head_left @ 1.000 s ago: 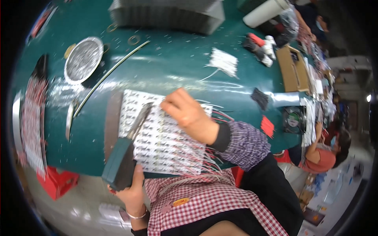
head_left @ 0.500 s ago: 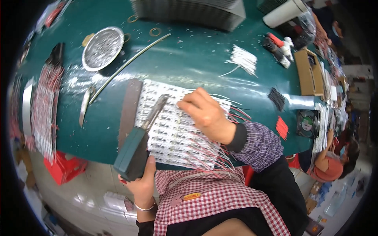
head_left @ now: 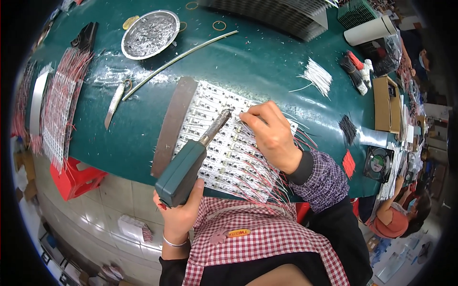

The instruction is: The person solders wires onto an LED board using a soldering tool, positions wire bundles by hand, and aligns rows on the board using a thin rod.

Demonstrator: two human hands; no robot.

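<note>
My left hand is wrapped round the handle of a dark green soldering gun. Its metal nozzle points up and right, the tip over a white panel of small circuit boards. Close to that tip, my right hand pinches thumb and forefinger together just above the panel. Whatever sits in the pinch is too small to make out. Thin white and red wires fan out from the panel's lower right part, and more stick out past my right hand. A brown strip lies along the panel's left side.
Far left stand a metal bowl of silvery scraps, a knife and a pale rod. Wired panels lie at left. White, black and red wire bundles and a fan are at right. A co-worker sits beyond.
The view has shifted, so the table's contents appear lower or further right. The soldering gun's tip now lies nearer my right fingertips. Both hands keep their grips.
</note>
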